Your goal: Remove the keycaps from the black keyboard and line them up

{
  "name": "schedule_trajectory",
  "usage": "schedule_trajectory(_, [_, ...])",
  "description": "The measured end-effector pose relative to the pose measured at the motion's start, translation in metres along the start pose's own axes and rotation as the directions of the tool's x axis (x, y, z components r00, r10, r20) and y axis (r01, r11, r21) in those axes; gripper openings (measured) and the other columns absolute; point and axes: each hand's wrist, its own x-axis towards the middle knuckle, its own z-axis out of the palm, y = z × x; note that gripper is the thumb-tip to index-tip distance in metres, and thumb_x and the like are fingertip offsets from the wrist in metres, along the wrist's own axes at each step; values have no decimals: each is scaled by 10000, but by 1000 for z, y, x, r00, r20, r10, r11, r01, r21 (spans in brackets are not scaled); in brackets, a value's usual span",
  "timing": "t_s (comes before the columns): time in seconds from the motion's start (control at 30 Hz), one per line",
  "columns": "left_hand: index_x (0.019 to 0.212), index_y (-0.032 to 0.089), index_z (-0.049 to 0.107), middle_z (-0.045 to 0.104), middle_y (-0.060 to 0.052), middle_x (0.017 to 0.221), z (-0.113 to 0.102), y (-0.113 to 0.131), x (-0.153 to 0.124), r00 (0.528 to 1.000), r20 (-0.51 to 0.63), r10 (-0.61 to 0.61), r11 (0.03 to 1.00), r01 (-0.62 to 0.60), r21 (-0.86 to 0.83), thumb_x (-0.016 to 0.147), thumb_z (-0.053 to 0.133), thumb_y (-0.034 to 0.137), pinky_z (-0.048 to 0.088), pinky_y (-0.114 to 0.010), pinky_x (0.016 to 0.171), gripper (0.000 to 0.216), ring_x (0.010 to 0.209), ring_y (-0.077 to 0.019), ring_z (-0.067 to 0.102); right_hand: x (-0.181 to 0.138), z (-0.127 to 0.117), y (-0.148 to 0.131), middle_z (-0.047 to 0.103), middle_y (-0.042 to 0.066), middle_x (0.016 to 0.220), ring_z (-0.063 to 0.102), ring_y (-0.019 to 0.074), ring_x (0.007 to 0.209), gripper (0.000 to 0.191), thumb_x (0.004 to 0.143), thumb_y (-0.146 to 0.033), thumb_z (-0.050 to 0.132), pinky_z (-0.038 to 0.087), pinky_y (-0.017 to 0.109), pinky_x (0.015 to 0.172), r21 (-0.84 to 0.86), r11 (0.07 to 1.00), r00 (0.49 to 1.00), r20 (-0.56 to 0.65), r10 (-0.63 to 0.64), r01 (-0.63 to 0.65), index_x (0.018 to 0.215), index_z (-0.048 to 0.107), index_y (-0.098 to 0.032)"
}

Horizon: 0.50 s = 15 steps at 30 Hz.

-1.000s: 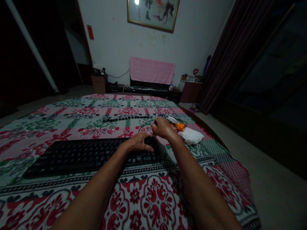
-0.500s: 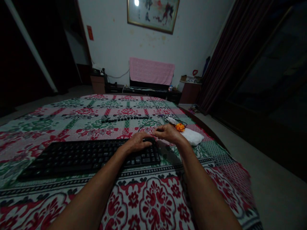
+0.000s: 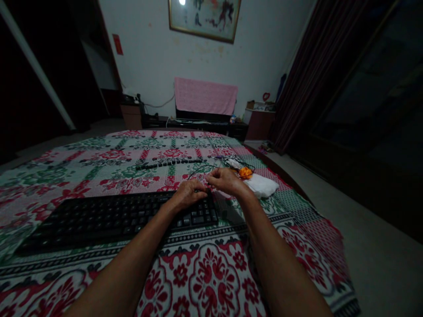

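Note:
A black full-size keyboard [image 3: 109, 218] lies on the patterned cloth in front of me. Across its right part rests my left hand [image 3: 189, 195], fingers bent at the far right corner and thumb over the keys, closed on the keyboard. My right hand [image 3: 226, 180] is just beyond that corner, thumb and fingertips pinched together beside the left fingertips. Whatever small thing it pinches is too dark to make out. Farther off, small black keycaps [image 3: 168, 164] stand in a long row on the cloth.
A thin black cable [image 3: 201, 167] runs behind my hands to a tangle on the right. There lie an orange bundle [image 3: 245, 172] and a white plastic bag [image 3: 264, 186]. The patterned cloth [image 3: 211, 281] covers the table, whose edge curves along the right. A pink towel [image 3: 206, 94] hangs farther back.
My right hand has shifted slightly left and its fingertips have drawn down closer to the keyboard's corner. The left thumb and fingers have come closer together. The view has turned a little.

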Motion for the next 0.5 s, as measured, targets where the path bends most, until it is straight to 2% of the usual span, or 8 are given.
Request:
schedule_trajectory(0.13, [920,253,692,678,30,822,0,2,1,999,45,19,999,-17,-34,753,534,269,427,-234,726,231,797,-146,590,1,2,-1,563,-13,551,463,77,525,240,732,-280,488,287,182,481,-66,998,1000,-13,-25,24,650,647,-120])
schedule_trajectory(0.27, [931,236,694,680,39,763,-1,3,1,995,99,-23,997,30,-69,767,495,275,425,-223,671,261,732,-140,591,0,3,-2,570,-15,560,455,75,519,237,726,-308,505,278,182,478,-59,997,999,9,-42,42,679,650,-127])
schedule_trajectory(0.5, [865,222,712,677,30,706,2,2,1,995,53,-84,995,86,-41,759,512,317,423,-223,658,246,727,-151,591,-3,-2,-14,550,-12,548,449,79,524,280,736,-341,480,260,194,480,-121,993,997,-74,-4,-5,639,637,-130])
